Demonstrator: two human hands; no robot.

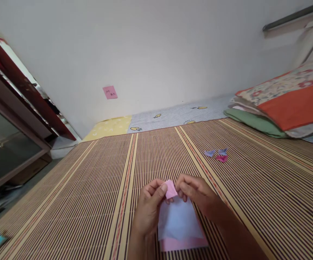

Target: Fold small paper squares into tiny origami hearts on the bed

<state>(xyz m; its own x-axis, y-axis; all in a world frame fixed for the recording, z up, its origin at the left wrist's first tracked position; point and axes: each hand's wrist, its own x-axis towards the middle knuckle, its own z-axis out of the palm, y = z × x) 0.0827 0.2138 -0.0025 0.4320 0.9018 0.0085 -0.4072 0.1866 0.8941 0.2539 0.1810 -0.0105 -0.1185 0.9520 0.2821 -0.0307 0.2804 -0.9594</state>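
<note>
Clock positions are taken from the small pink paper [170, 190], located between the hands. The left hand [150, 202] pinches it at 9 o'clock between thumb and fingers. The right hand [196, 188] sits at 3 o'clock, fingers curled; whether they grip the paper cannot be determined. A striped mat [156, 155] forms the surface. A pale blue sheet [180, 220] overlies a pink sheet [183, 244] at 6 o'clock; three folded pieces [222, 159] rest at 2 o'clock, before stacked bedding [300, 108]. A wall [156, 47] stands at 12 o'clock, bearing a pink note [110, 92] at 11.
</note>
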